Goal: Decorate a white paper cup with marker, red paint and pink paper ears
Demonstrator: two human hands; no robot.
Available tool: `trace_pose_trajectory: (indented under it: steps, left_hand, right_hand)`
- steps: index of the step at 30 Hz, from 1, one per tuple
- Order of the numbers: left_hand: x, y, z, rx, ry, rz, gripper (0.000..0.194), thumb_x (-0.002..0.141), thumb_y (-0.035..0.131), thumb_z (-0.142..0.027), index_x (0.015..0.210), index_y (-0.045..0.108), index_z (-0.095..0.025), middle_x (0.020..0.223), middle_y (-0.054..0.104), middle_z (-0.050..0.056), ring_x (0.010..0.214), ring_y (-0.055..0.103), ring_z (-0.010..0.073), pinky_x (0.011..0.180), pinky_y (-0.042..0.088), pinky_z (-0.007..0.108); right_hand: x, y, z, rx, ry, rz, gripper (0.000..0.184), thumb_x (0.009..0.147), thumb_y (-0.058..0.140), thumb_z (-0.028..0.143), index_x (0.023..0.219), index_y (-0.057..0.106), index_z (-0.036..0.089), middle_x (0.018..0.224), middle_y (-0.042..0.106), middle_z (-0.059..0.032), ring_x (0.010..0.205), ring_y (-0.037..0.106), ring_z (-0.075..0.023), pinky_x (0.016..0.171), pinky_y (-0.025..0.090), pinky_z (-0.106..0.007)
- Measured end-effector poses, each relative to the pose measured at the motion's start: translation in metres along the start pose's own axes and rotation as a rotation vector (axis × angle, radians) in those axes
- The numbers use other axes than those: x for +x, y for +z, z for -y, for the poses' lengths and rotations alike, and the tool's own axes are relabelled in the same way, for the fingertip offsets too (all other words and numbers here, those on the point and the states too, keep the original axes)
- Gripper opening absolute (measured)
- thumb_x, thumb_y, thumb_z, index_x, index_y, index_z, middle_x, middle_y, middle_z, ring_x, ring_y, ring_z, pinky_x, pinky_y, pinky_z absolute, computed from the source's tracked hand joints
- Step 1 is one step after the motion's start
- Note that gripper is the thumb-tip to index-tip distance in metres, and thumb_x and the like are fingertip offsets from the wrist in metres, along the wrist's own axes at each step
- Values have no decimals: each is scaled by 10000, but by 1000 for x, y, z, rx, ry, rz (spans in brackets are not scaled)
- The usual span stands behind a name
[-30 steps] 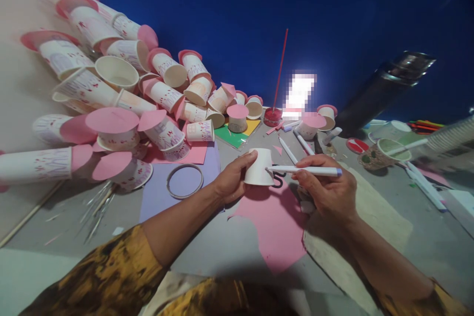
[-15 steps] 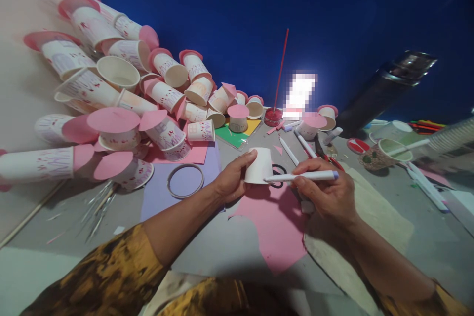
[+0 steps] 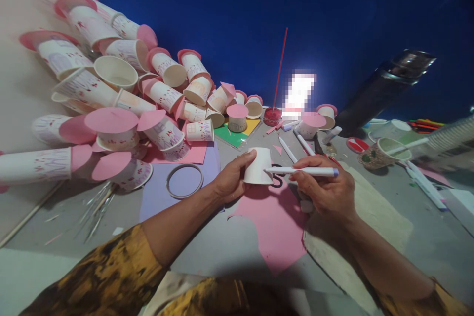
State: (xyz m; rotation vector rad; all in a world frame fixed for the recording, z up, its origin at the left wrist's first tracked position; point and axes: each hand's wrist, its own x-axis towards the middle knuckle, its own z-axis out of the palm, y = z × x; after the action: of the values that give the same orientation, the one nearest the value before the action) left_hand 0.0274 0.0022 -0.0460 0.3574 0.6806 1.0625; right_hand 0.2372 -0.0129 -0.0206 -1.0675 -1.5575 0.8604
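A plain white paper cup [image 3: 259, 165] is upside down in my left hand [image 3: 234, 178], whose thumb and fingers close around its left side. In my right hand [image 3: 328, 187] I grip a white marker pen [image 3: 311, 172] with a purple end. Its tip meets the right part of the cup's wall, a little above the rim. Beneath the cup lies a cut sheet of pink paper [image 3: 276, 237]. The black handles of a pair of scissors [image 3: 277, 176] show behind the pen, partly hidden.
Many drawn-on cups with pink paper roofs [image 3: 111, 121] are heaped at the left. A ring [image 3: 184, 167] rests on purple paper. More markers [image 3: 288, 149], a cloth [image 3: 385, 215], a patterned cup [image 3: 383, 153] and a dark bottle [image 3: 374, 94] stand or lie at the right.
The marker's tip has moved slightly up the cup's wall from near the rim, and the pen lies more level. My left hand keeps its hold on the cup.
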Motion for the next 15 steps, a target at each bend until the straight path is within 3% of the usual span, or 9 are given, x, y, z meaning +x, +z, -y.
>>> trace_pose_trajectory:
  steps: [9,15]
  left_hand:
    - [0,0,0,0,35,-29,277,970,661,-287,1130,717,-69,917,778,123,818,741,216,781,626,318]
    - [-2,1,0,9,24,-16,329,939,695,-298,1175,712,-68,1040,794,167,905,760,256,811,638,363]
  right_hand:
    - [-1,-1,3,-6,-39,68,100,844,787,306,850,762,209,700,735,-19,526,618,-134,444,437,-222]
    - [1,1,-1,-29,-40,-28,118,844,796,320,870,763,209,744,761,-40,602,688,-178,479,491,-248]
